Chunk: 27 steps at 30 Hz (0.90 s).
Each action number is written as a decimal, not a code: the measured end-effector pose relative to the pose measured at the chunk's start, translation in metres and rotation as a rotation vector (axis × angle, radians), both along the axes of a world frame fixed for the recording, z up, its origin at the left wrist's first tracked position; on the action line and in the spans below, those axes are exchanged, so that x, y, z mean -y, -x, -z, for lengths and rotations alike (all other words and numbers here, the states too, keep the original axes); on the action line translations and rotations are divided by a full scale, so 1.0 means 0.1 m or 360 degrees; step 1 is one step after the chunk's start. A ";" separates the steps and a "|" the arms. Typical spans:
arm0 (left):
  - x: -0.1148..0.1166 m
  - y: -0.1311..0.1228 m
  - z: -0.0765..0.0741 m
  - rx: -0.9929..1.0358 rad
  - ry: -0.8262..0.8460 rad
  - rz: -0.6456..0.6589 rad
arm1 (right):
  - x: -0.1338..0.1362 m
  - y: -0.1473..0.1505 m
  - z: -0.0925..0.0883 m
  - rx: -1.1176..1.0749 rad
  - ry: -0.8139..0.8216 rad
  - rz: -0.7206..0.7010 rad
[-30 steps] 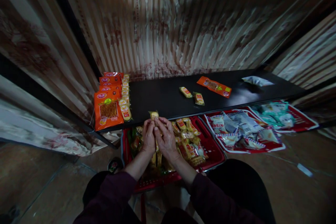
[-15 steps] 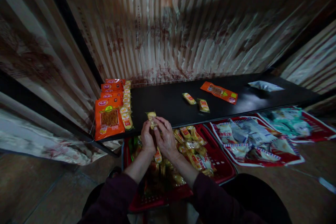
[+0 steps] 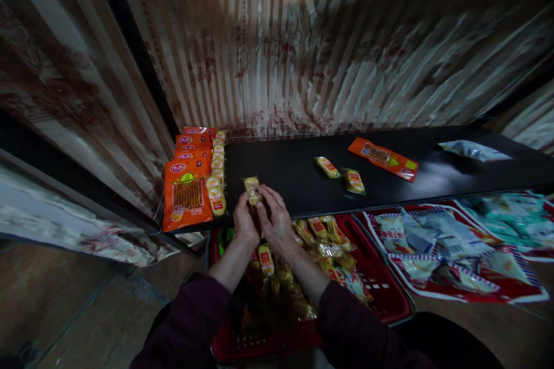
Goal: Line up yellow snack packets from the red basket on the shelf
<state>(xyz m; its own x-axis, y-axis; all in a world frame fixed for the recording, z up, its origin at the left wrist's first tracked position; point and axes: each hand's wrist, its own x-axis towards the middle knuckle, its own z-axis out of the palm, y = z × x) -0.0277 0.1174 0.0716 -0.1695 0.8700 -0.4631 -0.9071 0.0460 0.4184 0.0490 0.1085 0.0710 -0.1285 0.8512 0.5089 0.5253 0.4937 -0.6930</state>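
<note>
Both of my hands are closed around one small wrapped snack (image 3: 251, 188) in clear and yellow plastic, just above the front edge of the black shelf (image 3: 285, 176). My left hand (image 3: 245, 222) grips its left side, and my right hand (image 3: 274, 219) holds it from the right with fingertips on top. To the left stands a row of similar yellow snack packs (image 3: 217, 199) beside orange snack bags (image 3: 188, 196) lined up front to back. Below my wrists, a red basket (image 3: 392, 294) holds many more of the wrapped snacks.
Two yellow packs (image 3: 328, 167) lie loose on the shelf, near a flat orange bag (image 3: 383, 158) and a silvery packet (image 3: 474, 151) farther right. Another lined basket (image 3: 459, 294) with white packets sits at the right. A dark post (image 3: 134, 40) rises at the left; a striped curtain (image 3: 277, 69) hangs behind.
The view has shifted, so the shelf contents and baskets appear farther right. My hands still hold the wrapped snack at the shelf's front edge.
</note>
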 end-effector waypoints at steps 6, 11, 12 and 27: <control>-0.11 0.08 -0.01 -0.0016 -0.0026 0.0041 | -0.14 0.07 0.07 -0.0022 0.0000 -0.0028; -0.14 0.13 -0.04 0.0020 -0.0019 0.0077 | -0.23 0.09 0.10 -0.0023 0.0007 -0.0055; -0.14 0.13 -0.04 0.0028 -0.0011 0.0076 | -0.24 0.09 0.10 -0.0033 0.0011 -0.0062; -0.25 0.10 0.11 -0.0175 -0.0059 -0.0059 | -0.39 0.07 0.19 -0.0090 0.0066 -0.0183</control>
<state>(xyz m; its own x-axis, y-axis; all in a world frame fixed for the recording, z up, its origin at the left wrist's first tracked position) -0.0374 0.1424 0.0605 -0.2499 0.8783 -0.4077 -0.8564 -0.0040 0.5162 0.0423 0.1477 0.0523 -0.1984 0.8531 0.4826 0.4266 0.5185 -0.7411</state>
